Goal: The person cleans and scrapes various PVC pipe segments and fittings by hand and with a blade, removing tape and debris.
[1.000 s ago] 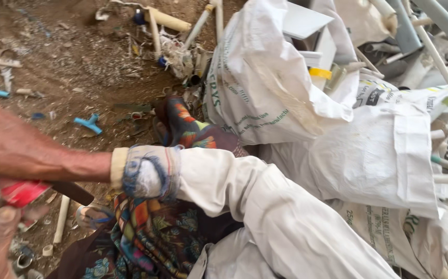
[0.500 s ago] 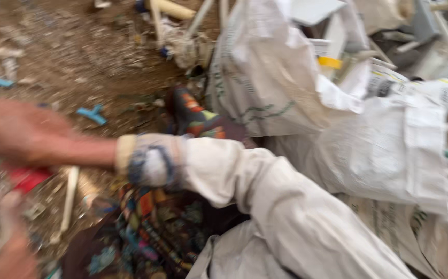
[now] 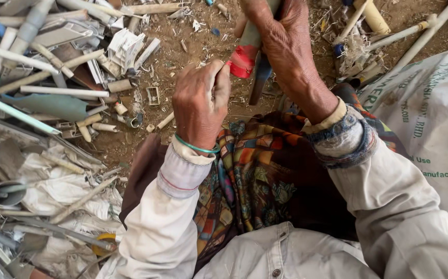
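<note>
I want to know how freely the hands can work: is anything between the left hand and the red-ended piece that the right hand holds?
Nothing visible. The left hand is right beside the red-ended piece, its fingertips nearly at the red end, with only bare dirt ground behind. The right hand grips the piece from above.

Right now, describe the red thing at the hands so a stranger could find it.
Start at the colourful patterned cloth across the lap, then go up to the right hand. Below its fingers sits a red piece on a dull stick, the only bright red among pale pipe scraps.
</note>
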